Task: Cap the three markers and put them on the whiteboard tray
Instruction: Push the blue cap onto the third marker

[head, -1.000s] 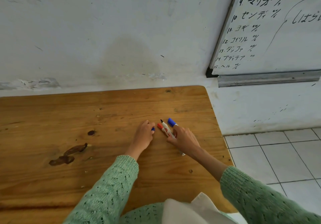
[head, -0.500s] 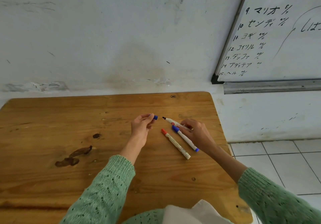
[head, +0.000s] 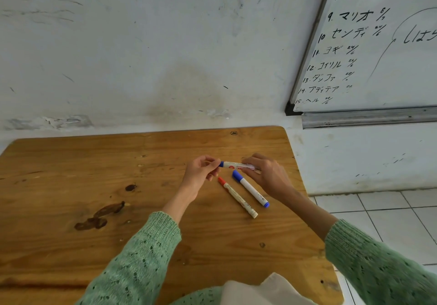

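Between left hand (head: 201,172) and right hand (head: 267,177), white marker (head: 236,165) held, blue cap (head: 221,164) going on; red-capped marker (head: 237,197) and blue-capped marker (head: 250,188) below on tabletop (head: 94,174); grey metal whiteboard tray (head: 369,119) untouched.

A white marker (head: 236,165) is held level, blue cap (head: 221,164) at its tip. Capped red marker (head: 237,197) and blue marker (head: 250,189) lie side by side on the table.

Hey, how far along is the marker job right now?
Two capped markers, the red-capped marker and the blue-capped marker, lie on the wooden table. In hand: the left hand is pressing a blue cap onto the third marker, held by the right hand. Left: all three go onto the whiteboard tray.
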